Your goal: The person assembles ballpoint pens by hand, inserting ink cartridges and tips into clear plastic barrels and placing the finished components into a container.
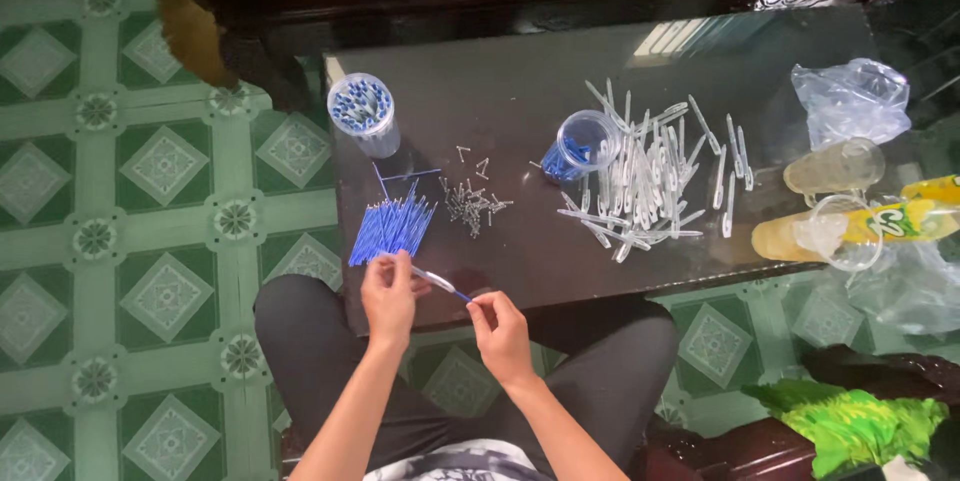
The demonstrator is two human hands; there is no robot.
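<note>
Left hand (pixel 388 293) and right hand (pixel 497 329) pinching a clear pen barrel (pixel 432 281) with blue refill (pixel 461 295) at dark table's (pixel 520 91) near edge; fingertip grip hard to make out; bottle (pixel 850 226) cut off.

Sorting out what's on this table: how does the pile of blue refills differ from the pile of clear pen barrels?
The blue refills are thin and blue; the clear pen barrels are thicker and see-through. The refills lie side by side in a tight bundle near the left hand; the barrels are strewn loosely, pointing many ways, farther right. Both lie on the dark glossy table, each with a plastic cup behind it.
</note>
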